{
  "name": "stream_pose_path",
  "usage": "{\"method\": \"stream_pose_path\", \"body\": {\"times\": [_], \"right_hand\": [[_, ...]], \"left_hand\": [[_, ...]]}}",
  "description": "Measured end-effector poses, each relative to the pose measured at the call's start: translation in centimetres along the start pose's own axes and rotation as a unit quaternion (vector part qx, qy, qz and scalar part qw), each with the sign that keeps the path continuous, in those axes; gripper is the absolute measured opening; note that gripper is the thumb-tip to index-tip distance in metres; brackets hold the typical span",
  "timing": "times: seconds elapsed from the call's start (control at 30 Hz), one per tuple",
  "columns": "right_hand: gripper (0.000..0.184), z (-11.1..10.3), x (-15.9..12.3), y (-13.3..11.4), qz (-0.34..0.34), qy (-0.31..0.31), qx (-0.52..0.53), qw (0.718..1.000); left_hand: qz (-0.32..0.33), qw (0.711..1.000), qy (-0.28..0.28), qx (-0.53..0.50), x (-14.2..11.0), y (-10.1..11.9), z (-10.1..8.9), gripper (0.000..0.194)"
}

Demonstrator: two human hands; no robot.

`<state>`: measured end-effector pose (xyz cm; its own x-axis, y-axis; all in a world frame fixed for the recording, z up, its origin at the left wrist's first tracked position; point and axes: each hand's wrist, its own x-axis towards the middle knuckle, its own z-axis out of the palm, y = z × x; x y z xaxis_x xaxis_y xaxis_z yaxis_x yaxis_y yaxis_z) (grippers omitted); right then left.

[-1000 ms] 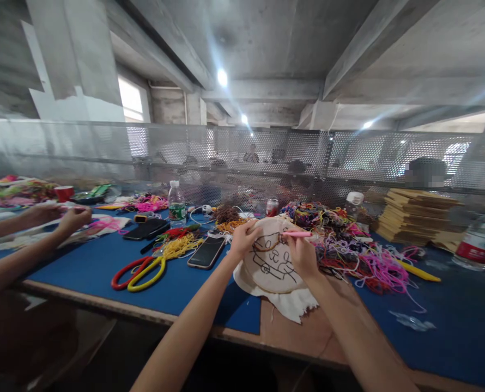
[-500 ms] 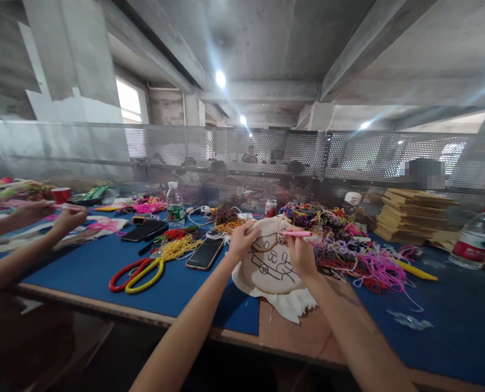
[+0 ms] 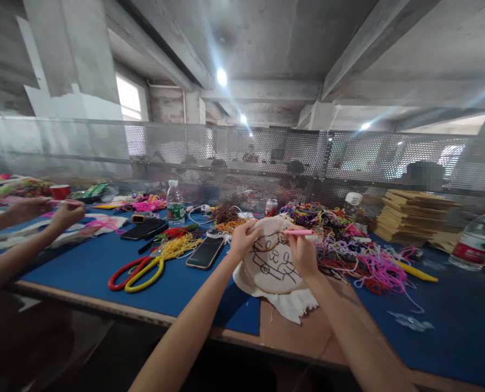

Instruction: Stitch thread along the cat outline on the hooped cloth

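Gripped between fingers and thumb of the right hand [image 3: 303,255] is a pink punch needle tool [image 3: 297,232], lying almost level with its tip pointing left over the upper part of the embroidery hoop [image 3: 272,264]. Left hand [image 3: 244,239] closed on the hoop's upper left rim, fingers curled over the edge, holding it tilted up toward the person. Hoop sits at the near edge of the table [image 3: 103,261], middle of the view, on the blue mat where bare wood shows. Round wooden ring, beige cloth stretched tight, black outline drawing of a cartoon figure on it, part of the top outlined in brownish yarn. Loose frayed cloth hangs out below the ring.

Same head view, rest: tangled yarn pile [image 3: 349,256] just right of the hoop, pinks, reds, purples. Phone [image 3: 206,252] face up to the left, then red and yellow scissors [image 3: 138,270]. Water bottle [image 3: 176,204] farther back. Stack of cardboard sheets [image 3: 414,215] at right rear. Co-worker's hands [image 3: 62,212] at far left over white cloth.
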<state>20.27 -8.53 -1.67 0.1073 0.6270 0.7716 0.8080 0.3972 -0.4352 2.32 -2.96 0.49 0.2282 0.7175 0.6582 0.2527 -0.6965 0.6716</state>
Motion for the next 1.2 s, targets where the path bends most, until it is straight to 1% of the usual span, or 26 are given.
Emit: {"method": "stream_pose_path", "body": {"times": [0.3, 0.5, 0.6, 0.7, 0.8, 0.9, 0.97, 1.03, 1.1, 1.13, 1.2], "right_hand": [[0.04, 0.1, 0.0, 0.0, -0.002, -0.012, -0.038, 0.999], [0.035, 0.4, 0.1, 0.0, -0.025, 0.005, -0.036, 0.999], [0.034, 0.6, 0.3, -0.2, -0.022, 0.013, -0.026, 0.999], [0.029, 0.7, 0.5, -0.4, -0.037, 0.014, -0.036, 0.999], [0.024, 0.5, 1.1, -0.5, -0.047, -0.007, -0.045, 0.998], [0.022, 0.2, 1.9, -0.7, -0.014, -0.059, -0.049, 0.997], [0.023, 0.1, 2.3, -0.8, 0.036, -0.084, -0.053, 0.994], [0.026, 0.3, 2.3, -0.9, 0.089, -0.077, -0.043, 0.992], [0.029, 0.8, 2.0, -0.8, 0.12, -0.044, -0.002, 0.992], [0.032, 1.0, 1.8, -0.6, 0.117, -0.031, 0.031, 0.992], [0.036, 1.4, 1.4, -0.2, 0.107, -0.03, 0.093, 0.989]], "left_hand": [[0.002, 1.0, -0.004, 0.008, -0.2, 0.4, -0.1, 0.028], [0.013, 1.0, -0.006, -0.002, -0.3, 0.6, -0.3, 0.026], [0.001, 1.0, 0.002, -0.014, -0.2, 0.5, -0.2, 0.028], [-0.016, 1.0, 0.013, -0.019, -0.1, 0.3, 0.0, 0.032], [-0.028, 0.999, 0.018, -0.029, 0.0, -0.2, 0.1, 0.034], [-0.037, 0.999, 0.009, -0.025, 0.2, -0.6, 0.2, 0.033], [-0.039, 0.999, 0.005, -0.015, 0.2, -0.8, 0.2, 0.031], [-0.039, 0.999, 0.006, -0.007, 0.2, -0.7, 0.2, 0.031], [-0.042, 0.999, 0.009, -0.001, 0.2, -0.6, 0.2, 0.03], [-0.042, 0.999, 0.008, 0.003, 0.2, -0.6, 0.2, 0.029], [-0.042, 0.999, 0.007, 0.012, 0.2, -0.6, 0.1, 0.029]]}}
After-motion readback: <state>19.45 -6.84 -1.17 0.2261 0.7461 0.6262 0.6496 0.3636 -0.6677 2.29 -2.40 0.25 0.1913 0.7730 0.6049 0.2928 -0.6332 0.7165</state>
